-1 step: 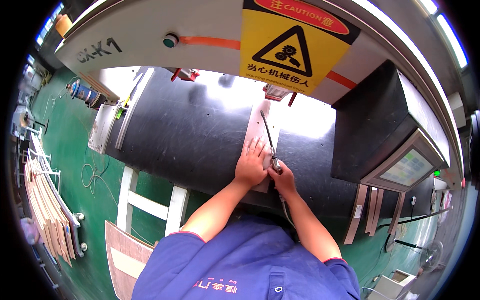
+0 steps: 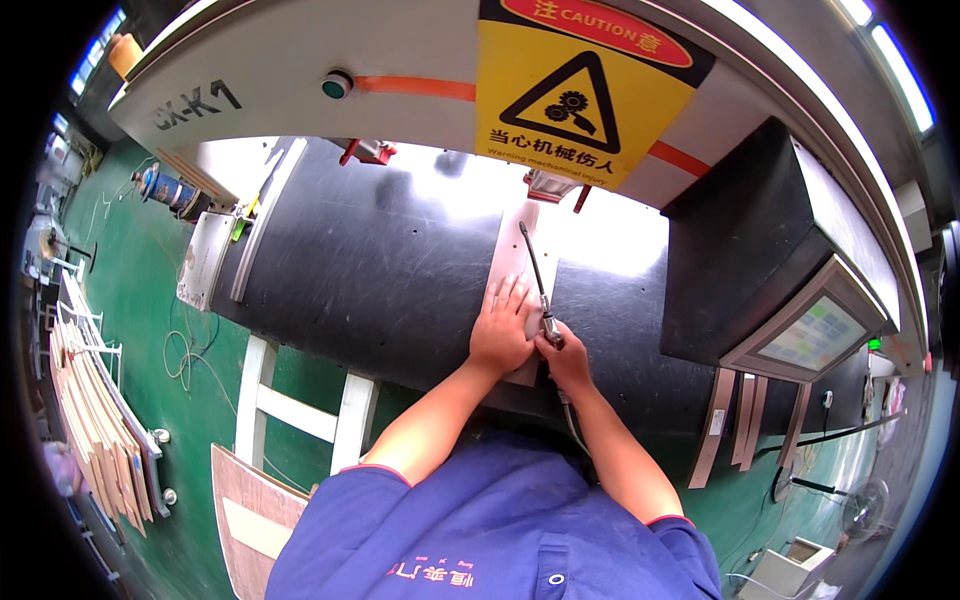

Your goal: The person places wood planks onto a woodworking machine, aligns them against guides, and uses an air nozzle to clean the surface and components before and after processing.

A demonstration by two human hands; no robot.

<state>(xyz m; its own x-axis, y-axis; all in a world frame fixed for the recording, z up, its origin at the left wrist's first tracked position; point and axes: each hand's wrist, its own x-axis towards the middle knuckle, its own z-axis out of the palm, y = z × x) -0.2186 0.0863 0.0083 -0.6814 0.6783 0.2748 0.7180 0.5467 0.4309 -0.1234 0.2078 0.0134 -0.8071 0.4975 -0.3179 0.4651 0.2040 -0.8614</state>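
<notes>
A narrow pale wooden strip (image 2: 520, 262) lies lengthwise on the dark machine bed (image 2: 380, 270), running away from me. My left hand (image 2: 500, 335) presses flat on the near part of the strip with its fingers spread. My right hand (image 2: 562, 358) grips a slim metal tool (image 2: 535, 275), whose long thin rod reaches forward along the strip's right edge. A hose (image 2: 572, 425) trails back from the tool toward my body.
A grey gantry with a yellow warning sign (image 2: 580, 90) spans the bed. A black cabinet with a control screen (image 2: 815, 335) stands at the right. Thin wooden panels (image 2: 95, 425) lean on a rack at the left. A board (image 2: 255, 505) lies beside a white frame (image 2: 300, 410).
</notes>
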